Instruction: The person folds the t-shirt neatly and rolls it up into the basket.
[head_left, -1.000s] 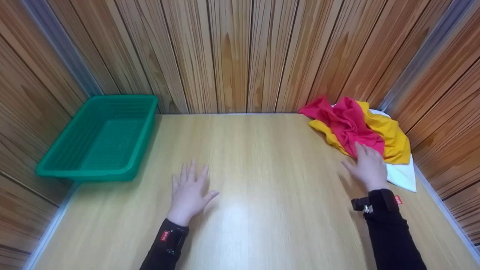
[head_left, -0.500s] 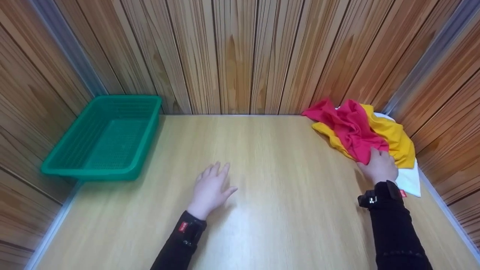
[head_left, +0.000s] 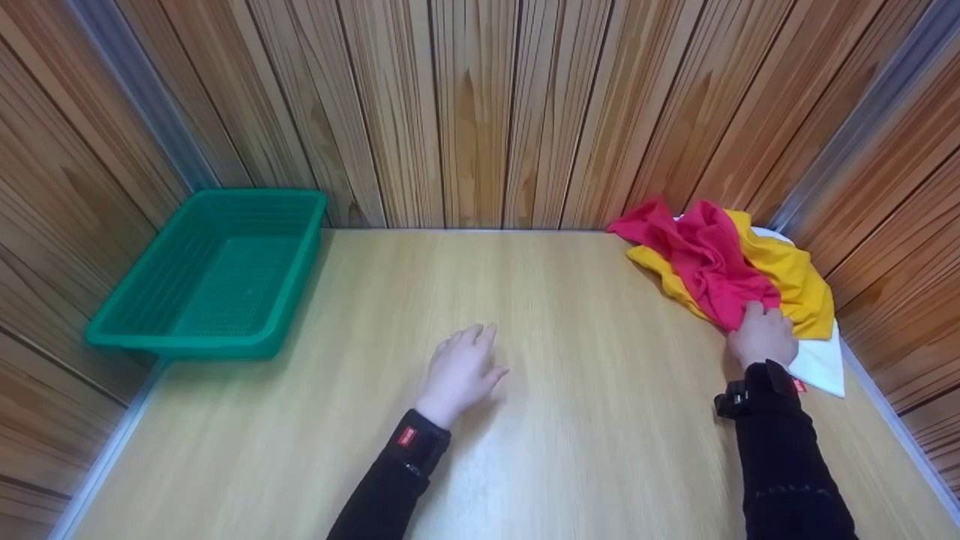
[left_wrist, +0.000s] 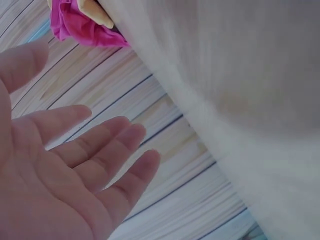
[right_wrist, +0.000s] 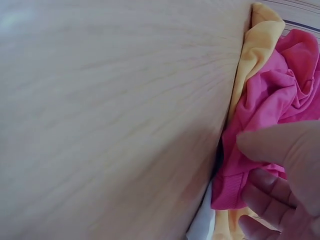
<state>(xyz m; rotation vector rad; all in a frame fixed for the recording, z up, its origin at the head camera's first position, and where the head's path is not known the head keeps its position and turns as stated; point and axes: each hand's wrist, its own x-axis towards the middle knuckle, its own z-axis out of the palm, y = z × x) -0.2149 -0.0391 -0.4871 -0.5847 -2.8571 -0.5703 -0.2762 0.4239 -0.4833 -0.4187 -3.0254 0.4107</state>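
Left hand (head_left: 461, 375) has moved inward over the surface (head_left: 562, 420) | head: my right hand (head_left: 763, 336) touches pink cloth (head_left: 705, 255), far right, atop yellow cloth (head_left: 799, 281) | left wrist: spread loosely, nothing held | right wrist: can't tell if pinching; likely light, soft; I'd grip ribbed hem (right_wrist: 232, 189)

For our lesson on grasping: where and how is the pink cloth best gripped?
Probably pinch the pink cloth by its near, ribbed edge, from the near side: it lies over the yellow cloth, and that edge faces the right hand.
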